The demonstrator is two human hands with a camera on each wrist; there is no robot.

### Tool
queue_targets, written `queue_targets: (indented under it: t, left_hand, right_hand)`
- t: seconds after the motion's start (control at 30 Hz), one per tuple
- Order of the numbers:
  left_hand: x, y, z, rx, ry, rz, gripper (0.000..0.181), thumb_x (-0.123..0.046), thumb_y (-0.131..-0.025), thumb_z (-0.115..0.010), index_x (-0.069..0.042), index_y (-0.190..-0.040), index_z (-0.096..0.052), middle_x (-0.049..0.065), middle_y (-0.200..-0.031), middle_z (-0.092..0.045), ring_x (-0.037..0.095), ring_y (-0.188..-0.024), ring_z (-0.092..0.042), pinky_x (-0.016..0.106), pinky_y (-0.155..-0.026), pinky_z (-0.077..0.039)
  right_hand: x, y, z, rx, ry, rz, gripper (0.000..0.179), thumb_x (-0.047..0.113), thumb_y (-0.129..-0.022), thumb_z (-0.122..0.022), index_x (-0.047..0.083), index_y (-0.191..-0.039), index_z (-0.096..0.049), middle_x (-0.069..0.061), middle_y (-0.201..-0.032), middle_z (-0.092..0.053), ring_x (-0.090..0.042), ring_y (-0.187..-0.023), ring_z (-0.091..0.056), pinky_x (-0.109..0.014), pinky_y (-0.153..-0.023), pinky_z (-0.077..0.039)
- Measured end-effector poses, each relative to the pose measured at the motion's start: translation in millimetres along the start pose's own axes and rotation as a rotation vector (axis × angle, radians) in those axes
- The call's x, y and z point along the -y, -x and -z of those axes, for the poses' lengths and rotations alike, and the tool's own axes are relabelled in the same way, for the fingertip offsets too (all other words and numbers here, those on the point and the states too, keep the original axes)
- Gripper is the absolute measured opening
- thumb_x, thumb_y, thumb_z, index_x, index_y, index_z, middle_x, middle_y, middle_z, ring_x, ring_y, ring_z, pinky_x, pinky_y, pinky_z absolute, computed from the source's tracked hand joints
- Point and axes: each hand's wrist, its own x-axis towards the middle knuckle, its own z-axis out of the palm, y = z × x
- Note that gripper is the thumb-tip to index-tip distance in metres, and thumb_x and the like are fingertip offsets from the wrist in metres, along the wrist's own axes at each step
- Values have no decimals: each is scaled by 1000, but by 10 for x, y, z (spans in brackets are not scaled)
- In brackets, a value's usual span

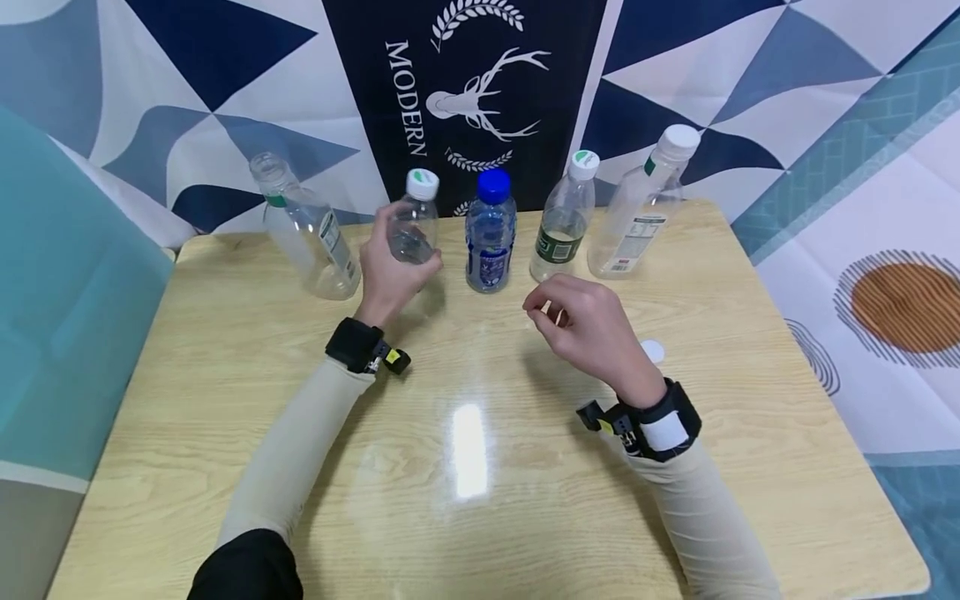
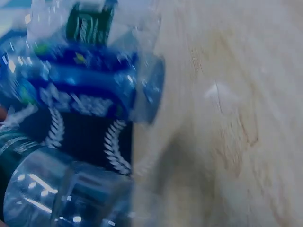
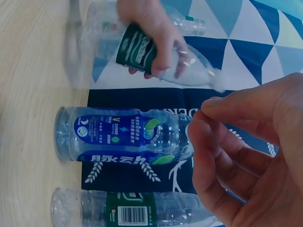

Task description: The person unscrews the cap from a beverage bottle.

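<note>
My left hand grips a small clear bottle with a white cap. Its green label shows between the fingers in the right wrist view. There the bottle leans, and its base appears off the table. My right hand hovers over the table with loosely curled fingers and nothing visible in them. Just beyond it stands another green-labelled bottle, white-capped. Between the hands is an upright blue-labelled bottle with a blue cap. Left wrist view is blurred.
A large clear bottle without a cap stands at the back left. Another large bottle, white-capped, stands at the back right. Partly behind my right wrist, a white round cap lies on the wooden table. A patterned cloth hangs behind.
</note>
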Motion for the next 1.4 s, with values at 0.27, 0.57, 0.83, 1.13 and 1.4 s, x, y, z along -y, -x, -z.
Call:
queue_targets:
  t: [0.27, 0.57, 0.83, 1.13, 1.4]
  left_hand:
    - [-435, 449, 149, 284, -235, -58, 74, -35, -62, -78, -20, -130, -51, -3, -91, -62, 11, -72, -57, 29, -61, -48]
    - [-726, 844, 75, 366, -446, -296, 72, -42, -64, -68, -18, -131, -52, -6, -84, -59, 7, -56, -48, 25, -43, -37]
    - [-831, 917, 16, 290, -641, -493, 61, -35, -69, -62, -18, -127, -57, -1, -84, -58, 11, -50, -41, 26, -35, -32]
    - [-876, 938, 16, 354, -534, -442, 66, -38, -64, -66, -18, -126, -54, -6, -76, -53, 9, -47, -40, 25, -34, -30]
    - [-884, 935, 5, 416, -445, -389, 68, -38, -62, -67, -19, -126, -54, -9, -79, -54, 8, -51, -41, 23, -37, -31]
  right_hand:
    - [72, -38, -23, -38, -20, -30, 17, 17, -86, -65, 7, -99, -67, 7, -77, -61, -3, -60, -52, -22, -52, -43]
    - [189, -39, -29, -125, 52, -91, 33, 42, -85, -61, 9, -86, -59, 8, -63, -52, -5, -50, -44, -24, -44, -35]
    - [228, 9, -50, -146, 241, -266, 56, 47, -96, -44, 19, -48, -34, 6, -42, -29, -12, -37, -30, -33, -37, -20]
    - [241, 4, -54, -248, 139, -160, 53, 33, -94, -47, 25, -43, -35, 12, -40, -28, -6, -35, -27, -29, -37, -18]
    - [173, 5, -87, -314, 35, -4, 47, 24, -91, -46, 26, -46, -35, 12, -44, -31, -5, -38, -29, -26, -38, -20]
